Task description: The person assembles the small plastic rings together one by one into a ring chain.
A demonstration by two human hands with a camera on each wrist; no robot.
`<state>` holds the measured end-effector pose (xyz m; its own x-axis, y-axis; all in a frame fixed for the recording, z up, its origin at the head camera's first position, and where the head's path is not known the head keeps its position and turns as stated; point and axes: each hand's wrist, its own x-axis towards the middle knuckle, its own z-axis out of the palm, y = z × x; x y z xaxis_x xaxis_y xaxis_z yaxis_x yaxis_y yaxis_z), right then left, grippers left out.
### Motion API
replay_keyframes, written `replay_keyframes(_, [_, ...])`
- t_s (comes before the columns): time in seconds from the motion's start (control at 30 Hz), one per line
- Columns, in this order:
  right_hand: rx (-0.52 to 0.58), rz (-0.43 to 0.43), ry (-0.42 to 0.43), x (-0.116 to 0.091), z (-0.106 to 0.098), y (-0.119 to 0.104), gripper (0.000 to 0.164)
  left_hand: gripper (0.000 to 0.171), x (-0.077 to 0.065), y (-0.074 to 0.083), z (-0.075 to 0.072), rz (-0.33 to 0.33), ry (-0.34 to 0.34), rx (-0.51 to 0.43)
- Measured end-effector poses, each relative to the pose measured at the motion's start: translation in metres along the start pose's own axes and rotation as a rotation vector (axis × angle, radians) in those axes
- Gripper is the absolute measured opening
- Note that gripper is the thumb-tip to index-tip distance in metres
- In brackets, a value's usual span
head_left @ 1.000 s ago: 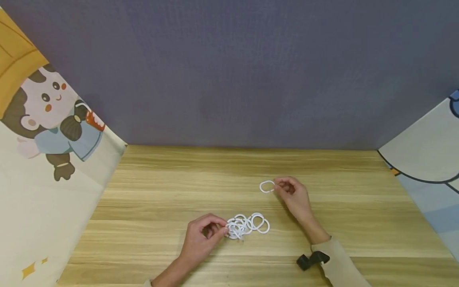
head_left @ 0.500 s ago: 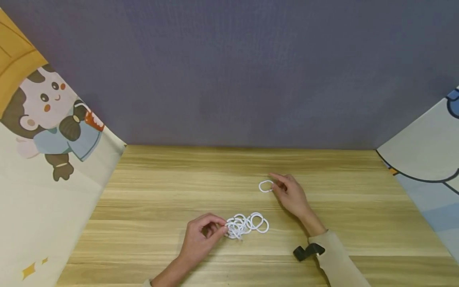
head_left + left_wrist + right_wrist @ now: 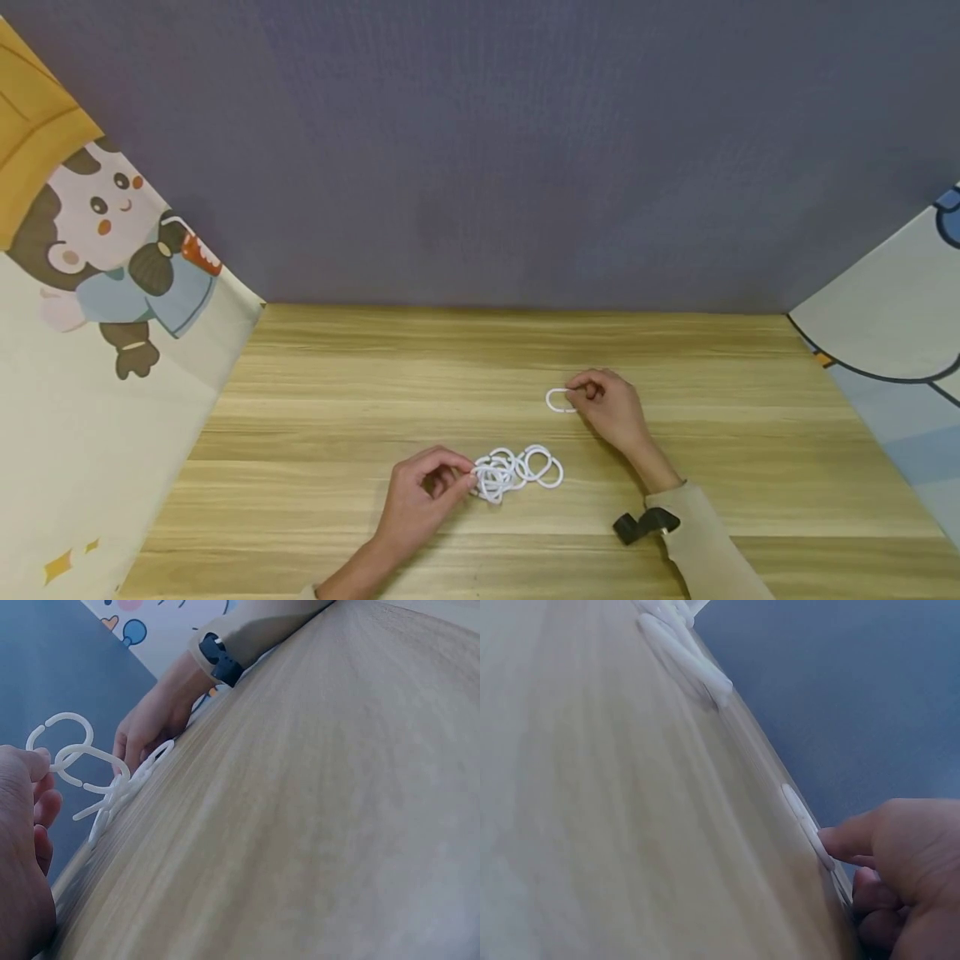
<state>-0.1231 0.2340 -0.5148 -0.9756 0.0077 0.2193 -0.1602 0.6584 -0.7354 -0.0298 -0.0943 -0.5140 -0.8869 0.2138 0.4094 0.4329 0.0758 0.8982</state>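
Observation:
My left hand [image 3: 422,496] pinches a white plastic curtain ring [image 3: 70,715] between thumb and finger, at the left end of a tangled cluster of similar rings [image 3: 495,479]. In the left wrist view, a second oval ring [image 3: 101,752] hangs through the pinched one, and others trail along the tabletop. Farther back and to the right, a single oval ring [image 3: 556,410] with a small gap lies on the wood. My right hand [image 3: 611,412] has its thumb and curled fingers on that ring's right end, hiding part of it; the right wrist view shows the thumb [image 3: 847,836] at its edge.
The wooden tabletop [image 3: 337,383] runs back to a grey-blue panel [image 3: 525,167]. Cartoon-printed walls stand to the left [image 3: 112,292] and right [image 3: 892,308]. A black wrist camera strap [image 3: 647,525] sits on the right sleeve.
The single ring has shifted slightly toward the near side. The right index finger, stretched out half a second ago, is bent back down to it. The left hand stays put.

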Motion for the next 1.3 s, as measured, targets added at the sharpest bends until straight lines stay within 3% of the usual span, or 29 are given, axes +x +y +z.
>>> replay_keyframes(0.37, [-0.014,0.038,-0.030,-0.004,-0.001,-0.005,0.004,0.018,0.000,0.001,0.000,-0.001,0.004,0.005])
replay_keyframes(0.5, [0.032,0.059,-0.005,-0.008,0.000,-0.007,0.008,0.018,0.000,0.002,0.001,-0.001,0.004,0.007])
replay_keyframes(0.83, [0.533,0.227,0.079,-0.023,0.000,-0.013,0.018,0.018,0.000,0.002,0.001,-0.016,0.006,0.013])
replay_keyframes(1.07, [0.672,0.356,0.037,-0.033,-0.002,-0.028,0.022,0.018,0.001,0.002,0.001,-0.010,0.009,0.013])
replay_keyframes(1.3, [0.758,0.386,-0.057,-0.040,-0.004,-0.046,0.015,0.018,0.000,0.003,0.000,-0.026,0.011,0.011])
